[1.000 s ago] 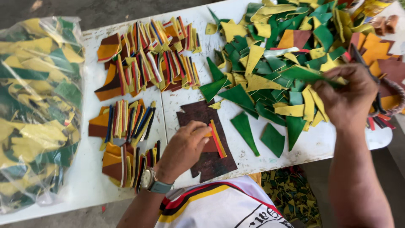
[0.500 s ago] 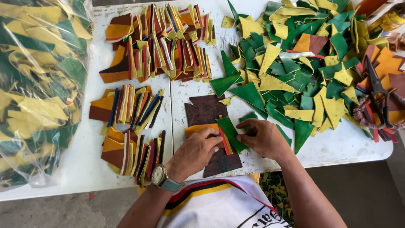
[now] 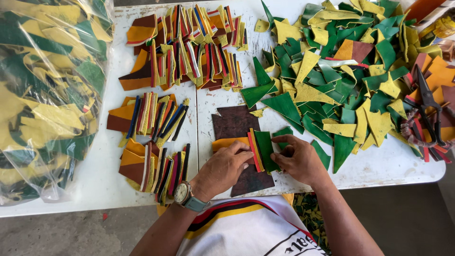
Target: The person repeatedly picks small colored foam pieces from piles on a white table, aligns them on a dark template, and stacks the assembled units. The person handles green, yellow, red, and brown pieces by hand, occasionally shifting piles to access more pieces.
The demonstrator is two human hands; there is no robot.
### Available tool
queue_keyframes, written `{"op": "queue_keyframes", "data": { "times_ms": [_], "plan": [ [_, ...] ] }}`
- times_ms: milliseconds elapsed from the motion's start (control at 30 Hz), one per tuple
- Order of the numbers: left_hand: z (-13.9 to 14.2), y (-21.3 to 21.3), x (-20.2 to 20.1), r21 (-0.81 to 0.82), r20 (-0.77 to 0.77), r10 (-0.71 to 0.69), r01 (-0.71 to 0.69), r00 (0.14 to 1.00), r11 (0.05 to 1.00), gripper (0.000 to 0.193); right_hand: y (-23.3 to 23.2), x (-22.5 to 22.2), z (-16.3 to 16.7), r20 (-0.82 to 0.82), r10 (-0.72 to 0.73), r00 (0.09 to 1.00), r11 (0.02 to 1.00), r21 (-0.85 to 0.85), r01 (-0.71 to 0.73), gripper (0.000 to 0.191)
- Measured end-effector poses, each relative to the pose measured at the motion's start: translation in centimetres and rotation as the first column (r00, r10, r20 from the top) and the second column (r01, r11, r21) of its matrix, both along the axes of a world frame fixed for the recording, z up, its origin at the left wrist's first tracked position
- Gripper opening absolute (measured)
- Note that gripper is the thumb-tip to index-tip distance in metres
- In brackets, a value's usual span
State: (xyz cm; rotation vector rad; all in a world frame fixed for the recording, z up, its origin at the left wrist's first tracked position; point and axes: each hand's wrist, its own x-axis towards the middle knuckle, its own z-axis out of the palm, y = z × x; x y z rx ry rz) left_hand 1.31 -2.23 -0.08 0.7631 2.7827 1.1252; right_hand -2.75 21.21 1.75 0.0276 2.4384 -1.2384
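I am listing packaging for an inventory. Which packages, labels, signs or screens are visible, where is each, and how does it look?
Plastic bag: left end of the table, large, clear and crinkled, full of green, yellow and brown scraps.
Watch: on the left wrist, round pale dial, teal strap.
No signs or screens visible.

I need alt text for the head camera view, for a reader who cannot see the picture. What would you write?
Two bare hands, left hand and right hand, press a green piece beside red, yellow and orange strips on a dark brown sheet on a white table. Sorted fans of coloured strips lie to the left beside a clear bag of scraps; a heap of green and yellow offcuts and black scissors lie to the right.
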Motion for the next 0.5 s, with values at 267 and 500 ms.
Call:
{"op": "queue_keyframes", "data": {
  "times_ms": [267, 500],
  "plan": [
    [0.1, 0.7, 0.1, -0.149, -0.118, -0.069, 0.051, 0.991, 0.988, 0.042, 0.2, 0.1, 0.8, -0.006, 0.089, 0.996, 0.988, 0.128, -0.087, 0.044],
    [0.7, 1.7, 0.1, -0.358, -0.059, -0.152, 0.121, 0.987, 0.926, 0.042, 2.9, 0.2, 1.6, -0.066, 0.074, 0.995, 0.995, 0.065, -0.07, 0.042]
  ]
}}
